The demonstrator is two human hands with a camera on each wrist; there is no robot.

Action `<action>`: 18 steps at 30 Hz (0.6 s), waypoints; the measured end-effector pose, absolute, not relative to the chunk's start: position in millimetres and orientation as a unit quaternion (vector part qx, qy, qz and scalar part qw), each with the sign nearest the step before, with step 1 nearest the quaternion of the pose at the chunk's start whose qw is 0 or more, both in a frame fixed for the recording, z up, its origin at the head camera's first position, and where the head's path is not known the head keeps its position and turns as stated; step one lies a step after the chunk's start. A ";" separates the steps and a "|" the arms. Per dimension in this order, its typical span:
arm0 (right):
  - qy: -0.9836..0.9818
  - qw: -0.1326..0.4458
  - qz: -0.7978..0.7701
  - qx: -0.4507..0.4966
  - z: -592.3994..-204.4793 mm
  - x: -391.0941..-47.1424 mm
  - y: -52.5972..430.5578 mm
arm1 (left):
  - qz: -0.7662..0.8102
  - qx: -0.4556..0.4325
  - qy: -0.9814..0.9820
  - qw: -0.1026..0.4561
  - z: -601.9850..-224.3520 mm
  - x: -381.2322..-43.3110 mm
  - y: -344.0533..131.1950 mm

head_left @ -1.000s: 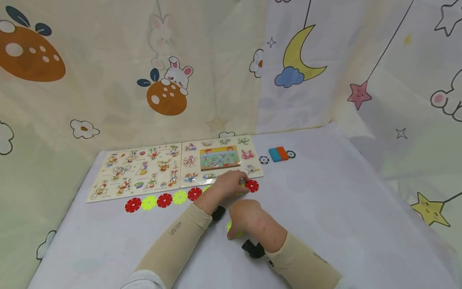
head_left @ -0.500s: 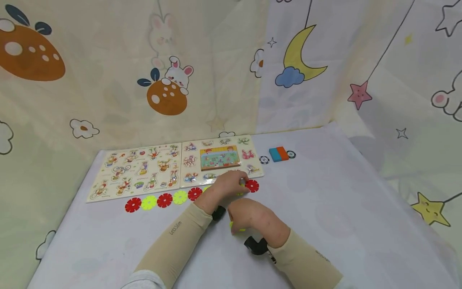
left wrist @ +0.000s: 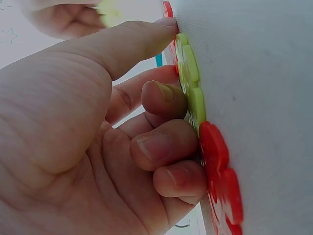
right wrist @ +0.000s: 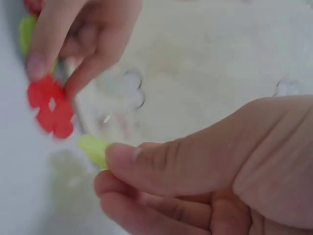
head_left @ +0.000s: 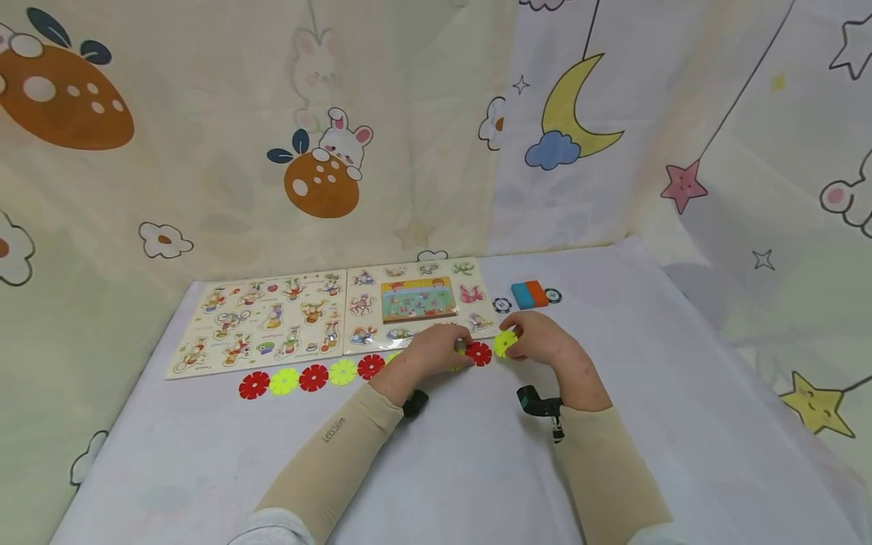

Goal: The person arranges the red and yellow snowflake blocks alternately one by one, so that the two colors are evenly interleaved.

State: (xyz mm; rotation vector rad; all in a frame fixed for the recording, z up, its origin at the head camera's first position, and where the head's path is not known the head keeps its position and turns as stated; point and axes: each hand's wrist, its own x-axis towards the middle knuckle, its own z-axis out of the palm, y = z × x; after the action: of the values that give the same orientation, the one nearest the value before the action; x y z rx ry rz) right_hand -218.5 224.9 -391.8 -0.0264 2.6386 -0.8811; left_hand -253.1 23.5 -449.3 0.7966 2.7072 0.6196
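My right hand (head_left: 548,344) pinches a yellow-green flower-shaped plastic disc (head_left: 505,343) between thumb and fingers. In the right wrist view this yellow-green disc (right wrist: 92,149) is raised over the table, a small gap from a red flower-shaped disc (right wrist: 53,110). At that red disc (head_left: 480,353), the right end of a row, my left hand (head_left: 432,352) has its thumb and index finger on the edges. The left wrist view shows its other fingers curled against a yellow-green disc (left wrist: 197,98) and a red disc (left wrist: 220,171). Part of the row is hidden behind the left hand.
Leftward the row alternates red (head_left: 254,385) and yellow-green discs (head_left: 284,381). Behind it lie two picture puzzle boards, left (head_left: 272,322) and right (head_left: 371,284). A blue-and-orange block (head_left: 530,294) sits at the back between two black-and-white round chips (head_left: 502,305). A printed curtain (head_left: 422,151) hangs behind.
My right hand has carried the yellow-green disc forward and right, from the table's middle to beside the row's right end. The left hand stays in place. The head view has shifted slightly.
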 end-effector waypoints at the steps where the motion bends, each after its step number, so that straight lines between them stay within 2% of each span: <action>1: 0.935 0.177 -0.309 -0.002 -395.3 -221.1 228.3 | 0.214 0.273 0.929 0.127 -449.1 -252.9 24.0; 9: 0.948 0.186 -0.258 0.007 -411.7 -238.0 224.7 | 0.224 0.249 0.933 0.129 -447.5 -254.4 16.3; 18: 0.955 0.182 -0.232 0.026 -415.1 -240.8 219.2 | 0.225 0.251 0.933 0.123 -448.6 -255.8 18.3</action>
State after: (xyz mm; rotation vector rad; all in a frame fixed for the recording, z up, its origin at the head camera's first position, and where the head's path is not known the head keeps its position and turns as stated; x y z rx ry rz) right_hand -240.8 219.2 -415.1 0.0733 2.6955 -0.6544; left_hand -255.8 18.3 -448.6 0.7328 2.7230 0.6553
